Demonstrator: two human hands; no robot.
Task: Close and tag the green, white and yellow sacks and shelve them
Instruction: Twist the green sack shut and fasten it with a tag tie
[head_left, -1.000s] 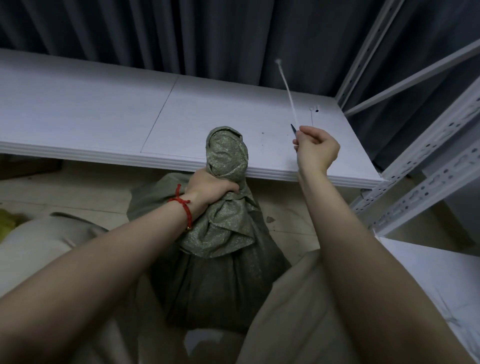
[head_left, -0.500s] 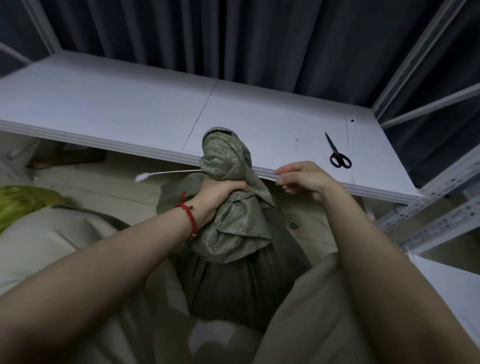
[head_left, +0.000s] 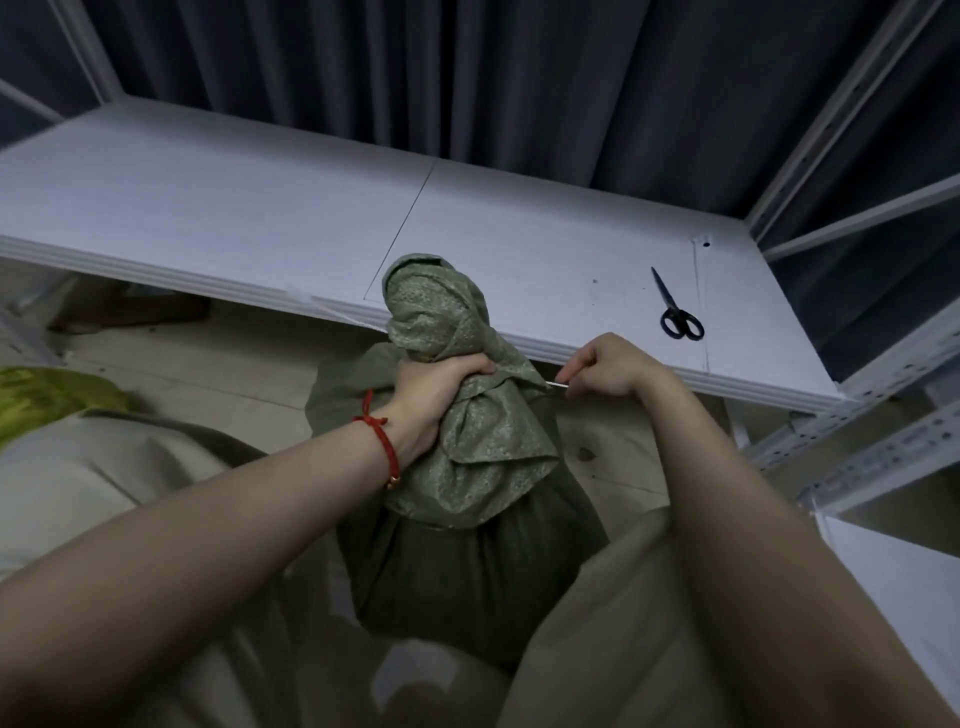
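A green woven sack (head_left: 467, 499) stands on the floor between my knees, its neck bunched and twisted upright. My left hand (head_left: 436, 395), with a red cord on the wrist, grips that twisted neck from the left. My right hand (head_left: 608, 366) is just right of the neck and pinches a thin white cable tie (head_left: 555, 385). The tie passes behind the neck, and its far end (head_left: 332, 309) sticks out to the left, blurred against the shelf edge.
A low white shelf board (head_left: 260, 218) runs across in front of me, with black scissors (head_left: 678, 312) near its right end. White slotted shelf uprights (head_left: 883, 431) stand at the right. A yellow-green sack (head_left: 47, 395) lies at the left edge. Dark curtains hang behind.
My right hand came down from holding the cable tie upright over the shelf, carried it behind the sack's neck and now holds it low beside the neck. My left hand kept its grip.
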